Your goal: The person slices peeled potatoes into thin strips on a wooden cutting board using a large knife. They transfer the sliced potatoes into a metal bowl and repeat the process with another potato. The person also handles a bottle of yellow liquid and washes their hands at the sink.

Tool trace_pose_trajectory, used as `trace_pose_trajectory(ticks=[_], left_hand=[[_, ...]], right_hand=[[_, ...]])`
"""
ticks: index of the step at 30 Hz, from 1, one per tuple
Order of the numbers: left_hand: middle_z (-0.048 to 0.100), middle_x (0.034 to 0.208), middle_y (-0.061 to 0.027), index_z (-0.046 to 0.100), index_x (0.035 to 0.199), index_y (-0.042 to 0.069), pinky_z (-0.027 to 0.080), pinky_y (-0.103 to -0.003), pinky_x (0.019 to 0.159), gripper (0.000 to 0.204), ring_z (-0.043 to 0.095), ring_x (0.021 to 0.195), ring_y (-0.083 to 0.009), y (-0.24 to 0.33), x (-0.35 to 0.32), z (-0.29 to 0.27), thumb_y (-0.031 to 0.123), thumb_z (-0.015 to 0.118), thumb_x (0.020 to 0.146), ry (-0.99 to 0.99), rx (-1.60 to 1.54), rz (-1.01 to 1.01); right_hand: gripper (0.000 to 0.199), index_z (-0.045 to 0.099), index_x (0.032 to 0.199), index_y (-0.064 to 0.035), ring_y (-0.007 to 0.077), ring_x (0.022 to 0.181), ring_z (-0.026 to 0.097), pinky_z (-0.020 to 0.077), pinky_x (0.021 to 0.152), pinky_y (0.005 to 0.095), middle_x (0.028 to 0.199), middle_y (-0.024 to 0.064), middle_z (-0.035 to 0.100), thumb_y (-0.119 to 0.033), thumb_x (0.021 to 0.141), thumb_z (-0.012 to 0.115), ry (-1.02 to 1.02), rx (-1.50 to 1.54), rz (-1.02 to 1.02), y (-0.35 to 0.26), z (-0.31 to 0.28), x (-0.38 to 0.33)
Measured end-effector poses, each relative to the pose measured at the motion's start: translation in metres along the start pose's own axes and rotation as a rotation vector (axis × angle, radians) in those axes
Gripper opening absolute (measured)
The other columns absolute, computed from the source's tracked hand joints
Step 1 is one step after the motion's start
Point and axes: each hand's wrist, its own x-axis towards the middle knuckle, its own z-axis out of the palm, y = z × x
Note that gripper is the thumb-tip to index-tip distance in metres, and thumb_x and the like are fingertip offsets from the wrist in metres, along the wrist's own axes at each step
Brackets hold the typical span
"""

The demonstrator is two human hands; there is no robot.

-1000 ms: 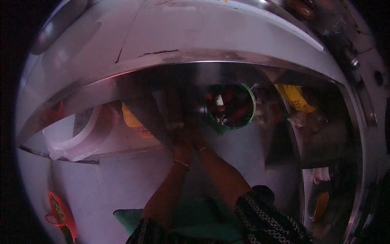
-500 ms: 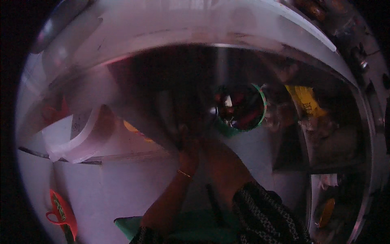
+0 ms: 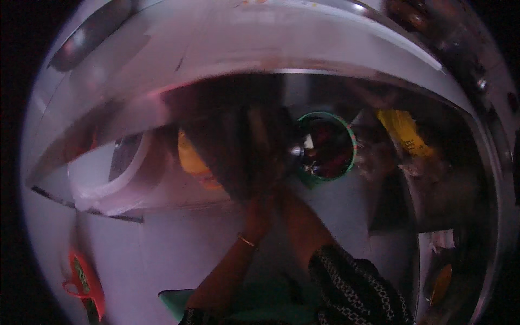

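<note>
Both my arms reach forward into deep shadow beneath a pale counter. My left hand [image 3: 259, 212], with a thin bracelet at its wrist, and my right hand [image 3: 288, 205] are close together at the near end of a large dark object [image 3: 233, 146]. Blur and shadow hide what the object is. The fingers of both hands are lost in the dark, so their grip does not show. Just right of the dark object is a green-rimmed round basket or tub [image 3: 354, 146] with dark and shiny items inside.
Above runs the counter's pale surface [image 3: 227, 46]. White rolled plastic [image 3: 116, 189] and a yellow-orange packet [image 3: 192, 157] lie left. A yellow bag [image 3: 403, 130] is right. A red-rimmed item with green inside [image 3: 89, 281] sits at lower left, a green stool-like surface [image 3: 176, 300] below me.
The dark object's left edge has swung rightward, showing more of the yellow-orange packet. My hands have shifted slightly right. The whole view has also moved a little.
</note>
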Motion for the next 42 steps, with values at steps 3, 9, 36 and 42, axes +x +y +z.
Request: trace_pose_trajectory(ticks=[3,9,36,42], left_hand=[[0.047,0.132,-0.0143,0.044,0.131,0.004,0.036,-0.036,0.1,0.043,0.046,0.117,-0.0276,-0.005,-0.006,0.005,0.016,0.05,0.091,-0.118,0.072,-0.033],[0.049,0.128,-0.0122,0.047,0.127,0.006,0.042,-0.037,0.092,0.041,0.049,0.112,-0.0258,0.054,-0.023,0.009,0.017,0.054,0.088,-0.013,-0.638,-0.88],[0.057,0.105,-0.0013,0.053,0.113,0.009,0.05,-0.033,0.083,0.045,0.056,0.096,-0.0179,0.75,-0.556,-0.097,0.009,0.069,0.071,-2.08,-0.506,-0.806],[0.054,0.11,-0.0017,0.048,0.121,0.011,0.047,-0.035,0.09,0.055,0.053,0.103,-0.0179,0.808,-0.674,-0.065,0.006,0.07,0.071,-2.224,-0.346,-0.717]], right_hand=[[0.038,0.048,0.127,-0.004,0.0362,0.111,0.049,0.0358,0.1,0.0436,0.121,0.0202,0.051,-0.011,0.09,0.042,0.004,-0.028,-0.035,-0.02,-0.034,-0.055],[0.037,0.048,0.126,-0.0047,0.0358,0.109,0.05,0.0369,0.098,0.0444,0.12,0.0204,0.051,-0.01,0.09,0.042,-0.152,-0.16,0.275,-0.065,-0.089,-0.246],[0.061,0.042,0.129,-0.002,0.0217,0.11,0.051,0.0441,0.09,0.042,0.123,0.0074,0.052,-0.032,0.083,0.067,2.571,1.117,1.028,-0.739,-0.468,-0.919],[0.038,0.051,0.119,0.0007,0.0162,0.093,0.058,0.0484,0.082,0.0312,0.107,0.0073,0.06,-0.014,0.086,0.063,2.803,0.249,1.076,-0.714,-0.478,-1.005]])
